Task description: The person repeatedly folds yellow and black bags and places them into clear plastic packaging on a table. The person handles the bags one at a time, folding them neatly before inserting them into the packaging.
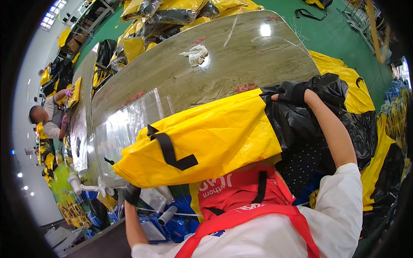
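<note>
A large yellow and black bag (206, 133) of shiny sheet material lies across the near side of the table, with a black strap (170, 150) on its yellow part. My right hand (291, 93), in a dark glove, is closed on the black section beside the yellow edge, thumb pointing left. Under the bag's lower left edge is my left hand (132, 193), also gloved; its fingers are hidden there. Clear plastic bags (129, 120) lie flat on the table, just beyond the yellow part.
The table (223, 64) has a wood-pattern top and holds a crumpled white cloth (197, 55). Yellow and black bags (172, 17) are heaped beyond it, with more at the right (348, 81). A small fan (102, 187) stands at the left. A co-worker (49, 114) handles yellow material farther left.
</note>
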{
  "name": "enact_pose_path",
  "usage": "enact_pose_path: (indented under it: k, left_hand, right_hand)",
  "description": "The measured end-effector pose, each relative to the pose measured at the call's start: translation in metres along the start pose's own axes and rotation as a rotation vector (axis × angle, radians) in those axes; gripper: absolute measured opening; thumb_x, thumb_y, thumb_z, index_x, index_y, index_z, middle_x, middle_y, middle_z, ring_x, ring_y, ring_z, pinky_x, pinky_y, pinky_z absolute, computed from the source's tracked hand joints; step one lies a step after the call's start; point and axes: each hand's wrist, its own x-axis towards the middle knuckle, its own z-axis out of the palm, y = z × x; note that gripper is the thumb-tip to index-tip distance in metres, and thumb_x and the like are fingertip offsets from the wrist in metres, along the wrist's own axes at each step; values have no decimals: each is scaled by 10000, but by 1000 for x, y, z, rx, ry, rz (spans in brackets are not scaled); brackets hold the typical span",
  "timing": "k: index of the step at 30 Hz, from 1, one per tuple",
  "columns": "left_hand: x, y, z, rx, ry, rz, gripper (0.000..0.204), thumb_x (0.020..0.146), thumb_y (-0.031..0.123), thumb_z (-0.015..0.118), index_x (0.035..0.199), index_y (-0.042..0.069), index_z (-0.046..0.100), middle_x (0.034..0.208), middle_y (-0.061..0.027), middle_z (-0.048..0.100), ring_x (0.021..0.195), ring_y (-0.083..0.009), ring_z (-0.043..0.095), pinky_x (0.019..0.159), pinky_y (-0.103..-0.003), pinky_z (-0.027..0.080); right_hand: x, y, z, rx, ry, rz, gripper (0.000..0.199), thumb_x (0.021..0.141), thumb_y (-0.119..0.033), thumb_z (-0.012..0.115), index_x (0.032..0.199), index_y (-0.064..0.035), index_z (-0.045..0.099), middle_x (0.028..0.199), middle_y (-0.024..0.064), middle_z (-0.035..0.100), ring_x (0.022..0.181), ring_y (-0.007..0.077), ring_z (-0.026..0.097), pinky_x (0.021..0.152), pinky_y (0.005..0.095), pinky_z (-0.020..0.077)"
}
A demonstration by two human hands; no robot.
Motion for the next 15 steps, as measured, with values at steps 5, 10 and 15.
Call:
enact_pose_path:
  k: [5,10,15]
  left_hand:
    - [25,130,6,-621,610,-127,425,819,290,663,1109,-9,575,1066,-132,617,979,-229,572,832,-363,435]
    - [101,73,32,-230,561,-324,565,799,364,650,1160,-51,522,967,-218,630,837,-378,591,748,-404,459]
    - [128,267,-30,217,1103,163,475,834,96,496,1280,-38,400,1284,-269,433,1149,-434,436,1010,-435,338]
  right_hand:
    - [4,16,6,26,49,-37,503,770,-520,611,887,-36,684,909,181,658,850,321,618,762,351,467]
    - [1,4,5,20,46,-88,536,796,-546,546,887,-34,677,872,179,658,826,320,624,768,362,459]
    - [8,28,17,-59,156,-114,618,774,-604,531,984,-36,652,966,203,637,923,368,598,810,385,455]
